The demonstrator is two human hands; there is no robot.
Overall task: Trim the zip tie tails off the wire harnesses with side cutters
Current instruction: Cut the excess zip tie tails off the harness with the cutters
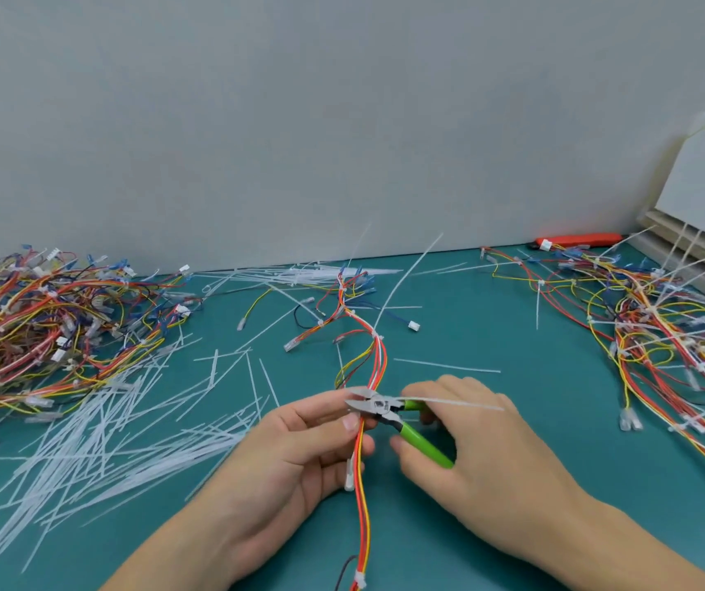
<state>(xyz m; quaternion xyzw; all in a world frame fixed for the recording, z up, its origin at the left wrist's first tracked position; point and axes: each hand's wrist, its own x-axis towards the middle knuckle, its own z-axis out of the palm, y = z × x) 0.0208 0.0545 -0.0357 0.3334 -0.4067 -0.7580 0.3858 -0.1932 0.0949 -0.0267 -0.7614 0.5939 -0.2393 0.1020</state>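
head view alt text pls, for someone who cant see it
A left hand pinches a wire harness while the right hand holds green side cutters at a zip tie tail. Cut tails litter the teal table.

Noted: teal table [491,526], green-handled side cutters [421,445] with silver head, red, orange and yellow wire harness [361,484], translucent white zip tie tails [99,437], pale grey wall [299,121], red-orange tool [579,240] at rear.
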